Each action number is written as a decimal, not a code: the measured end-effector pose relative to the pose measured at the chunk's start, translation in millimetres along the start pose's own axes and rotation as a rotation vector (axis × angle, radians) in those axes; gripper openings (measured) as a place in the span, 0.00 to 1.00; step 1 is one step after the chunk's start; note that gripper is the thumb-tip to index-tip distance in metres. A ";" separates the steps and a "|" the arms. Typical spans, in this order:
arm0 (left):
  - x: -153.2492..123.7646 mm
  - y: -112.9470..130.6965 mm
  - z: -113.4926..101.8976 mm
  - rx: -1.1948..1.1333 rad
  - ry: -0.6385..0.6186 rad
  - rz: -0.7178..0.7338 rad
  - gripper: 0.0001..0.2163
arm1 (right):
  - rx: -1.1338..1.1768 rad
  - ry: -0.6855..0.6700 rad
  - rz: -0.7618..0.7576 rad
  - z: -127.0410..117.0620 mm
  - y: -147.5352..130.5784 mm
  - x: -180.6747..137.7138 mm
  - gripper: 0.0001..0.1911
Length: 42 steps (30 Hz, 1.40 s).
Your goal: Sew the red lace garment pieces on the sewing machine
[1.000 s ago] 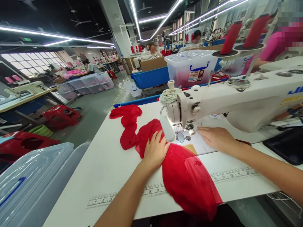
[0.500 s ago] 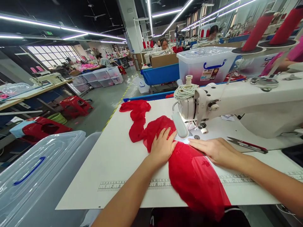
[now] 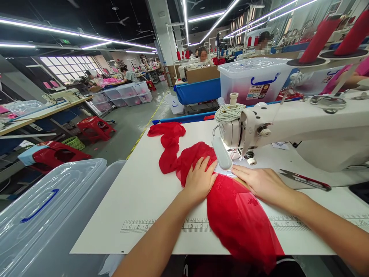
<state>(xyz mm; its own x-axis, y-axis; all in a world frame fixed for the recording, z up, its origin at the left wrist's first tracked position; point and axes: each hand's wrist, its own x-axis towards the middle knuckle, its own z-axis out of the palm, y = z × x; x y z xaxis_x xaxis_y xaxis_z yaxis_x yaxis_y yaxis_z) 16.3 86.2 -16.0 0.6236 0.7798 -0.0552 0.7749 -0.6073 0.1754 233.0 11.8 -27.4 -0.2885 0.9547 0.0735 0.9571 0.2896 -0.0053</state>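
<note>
A red sheer fabric point(image 3: 239, 219) lies across the white sewing table point(image 3: 138, 192), running from the far left corner under the needle to the front edge, where it hangs off. My left hand point(image 3: 199, 181) lies flat on the fabric just left of the presser foot, fingers stretched out. On the fabric's right edge, in front of the needle, my right hand point(image 3: 261, 184) rests flat with its fingers pointing left. The white sewing machine point(image 3: 302, 127) stands over both hands, its lamp lit.
Red-handled thread snips point(image 3: 305, 179) lie on the table to the right. A clear lidded bin point(image 3: 43, 207) stands at the left. Red thread cones point(image 3: 319, 34) top the machine. A clear storage box point(image 3: 253, 80) sits behind. Other people work at distant tables.
My right hand has slid from the bare table beside the needle plate onto the fabric's right edge. The camera view has shifted slightly; my left hand stays pressed on the fabric.
</note>
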 end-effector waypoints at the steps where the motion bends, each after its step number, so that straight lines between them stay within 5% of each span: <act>1: -0.1 0.6 -0.7 0.001 -0.006 -0.005 0.22 | 0.006 0.023 -0.002 1.6 0.1 -0.5 0.26; 12: -0.3 -0.7 -0.3 0.015 -0.015 -0.010 0.22 | 0.057 0.227 -0.093 13.5 4.8 -3.5 0.24; 42: 0.6 0.5 -1.9 0.019 -0.012 -0.007 0.22 | 0.002 0.220 -0.052 16.7 3.6 -3.2 0.22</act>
<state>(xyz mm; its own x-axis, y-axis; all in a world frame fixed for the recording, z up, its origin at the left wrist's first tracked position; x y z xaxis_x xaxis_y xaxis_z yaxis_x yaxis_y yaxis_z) 16.9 86.7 -14.0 0.6191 0.7823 -0.0685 0.7812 -0.6045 0.1559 236.9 10.9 -44.3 -0.3241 0.9005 0.2899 0.9411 0.3381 0.0019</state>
